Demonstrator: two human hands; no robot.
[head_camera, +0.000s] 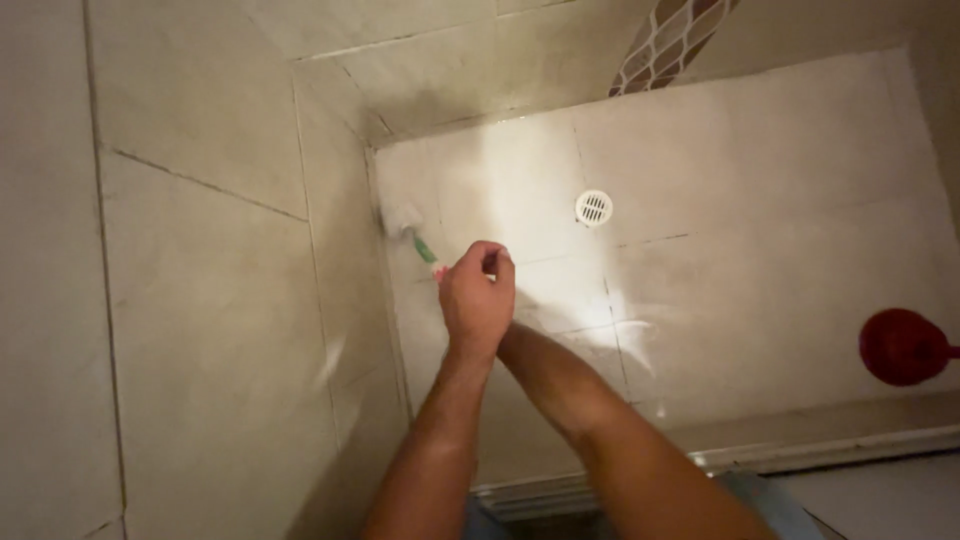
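A brush with a white head (400, 218) and a green handle (426, 251) rests its head on the wet shower floor (760, 200), right in the corner by the left wall. My left hand (477, 297) is shut around the upper end of the handle. My right forearm (565, 390) reaches in from the lower right, and its hand is hidden under my left hand, so I cannot tell its grip.
A round white drain (593, 207) lies in the floor just right of the brush. A red plunger (903, 346) stands at the right edge. Tiled walls (200, 300) close the left and far sides. A raised threshold (820, 445) runs along the near side.
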